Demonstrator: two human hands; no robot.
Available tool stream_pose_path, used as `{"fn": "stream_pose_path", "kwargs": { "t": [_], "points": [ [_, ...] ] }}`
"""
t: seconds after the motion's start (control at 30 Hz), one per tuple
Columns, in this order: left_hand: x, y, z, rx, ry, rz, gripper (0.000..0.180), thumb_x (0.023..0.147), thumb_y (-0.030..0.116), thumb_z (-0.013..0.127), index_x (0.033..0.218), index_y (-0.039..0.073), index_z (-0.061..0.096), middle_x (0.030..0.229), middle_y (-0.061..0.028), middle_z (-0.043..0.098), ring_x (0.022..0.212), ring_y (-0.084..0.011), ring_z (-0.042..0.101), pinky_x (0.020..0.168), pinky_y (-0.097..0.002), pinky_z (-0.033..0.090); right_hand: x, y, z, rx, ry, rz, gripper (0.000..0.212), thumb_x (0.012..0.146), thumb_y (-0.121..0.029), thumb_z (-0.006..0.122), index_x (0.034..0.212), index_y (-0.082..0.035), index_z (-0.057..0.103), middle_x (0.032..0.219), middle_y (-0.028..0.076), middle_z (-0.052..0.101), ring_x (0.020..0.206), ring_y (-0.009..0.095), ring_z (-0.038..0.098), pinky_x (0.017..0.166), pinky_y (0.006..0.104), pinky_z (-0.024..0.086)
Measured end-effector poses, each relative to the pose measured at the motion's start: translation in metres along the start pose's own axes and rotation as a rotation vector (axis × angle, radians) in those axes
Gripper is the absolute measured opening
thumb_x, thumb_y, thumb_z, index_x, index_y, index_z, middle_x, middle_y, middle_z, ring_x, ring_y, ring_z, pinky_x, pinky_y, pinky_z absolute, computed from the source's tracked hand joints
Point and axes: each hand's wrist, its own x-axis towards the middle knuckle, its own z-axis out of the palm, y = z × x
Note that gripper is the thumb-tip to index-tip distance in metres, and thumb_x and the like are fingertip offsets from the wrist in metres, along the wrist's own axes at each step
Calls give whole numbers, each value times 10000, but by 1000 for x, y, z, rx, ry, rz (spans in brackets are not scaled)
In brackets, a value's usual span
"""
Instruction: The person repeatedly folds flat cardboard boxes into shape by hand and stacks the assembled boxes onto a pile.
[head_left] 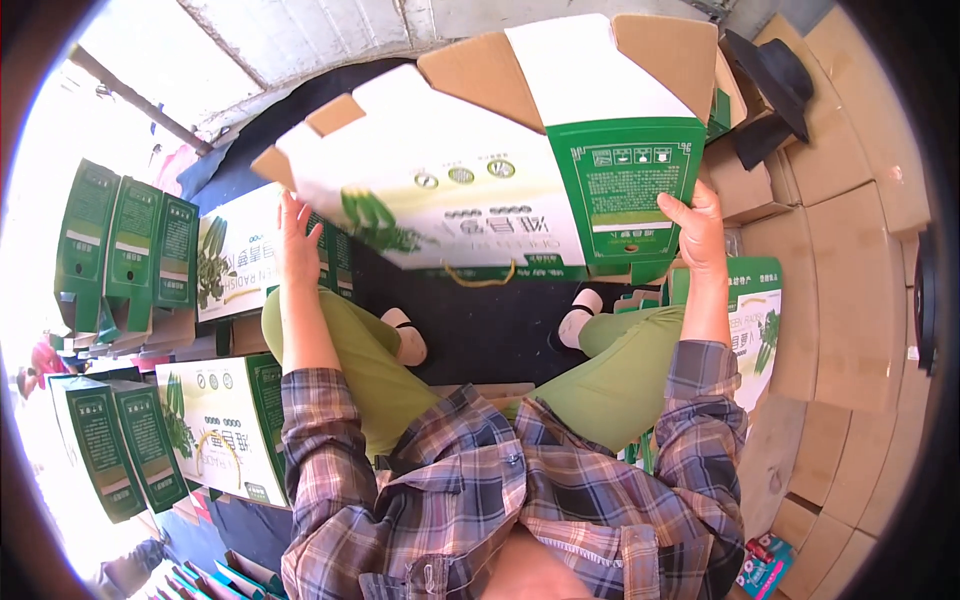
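A white and green cardboard carton [480, 195] with a radish picture hangs tilted in front of me above my knees. Its printing is upside down, and its white and brown end flaps stick out along the far edge. From its near edge hangs a yellow cord handle [480, 276]. My right hand [700, 225] grips the green side panel at the right end, thumb on the face and the other fingers mostly behind it. At the left end my left hand [295, 240] is raised with fingers apart, beside the carton's corner; whether it touches is unclear.
Similar folded cartons [130, 245] stand in rows on my left, with more [215, 425] nearer. Another printed carton [755, 325] leans by my right knee. Flat brown cardboard [850, 290] lines the right side, with a black hat [775, 80] at its far end. Dark matting [490, 340] covers the floor.
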Motion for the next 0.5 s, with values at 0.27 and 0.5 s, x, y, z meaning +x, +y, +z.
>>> {"fn": "stream_pose_path", "kwargs": {
  "t": [0.27, 0.5],
  "points": [
    [-4, -17, 5, -347, -162, -48, 400, 924, 301, 621, 1212, 31, 561, 1170, -56, 612, 1101, -180, 543, 979, -358, 393, 21, 50, -13, -299, 292, 87, 300, 866, -47, 648, 1156, 2, 590, 976, 28, 659, 854, 92, 587, 781, 258, 473],
    [-25, -14, 9, -347, -332, -181, 322, 905, 150, 622, 1195, 18, 576, 1155, -72, 616, 1081, -182, 559, 968, -348, 409, 24, 78, -12, -329, 334, 234, 303, 910, -105, 562, 1199, -17, 542, 1038, 57, 641, 828, 113, 585, 761, 255, 468]
  ]
}}
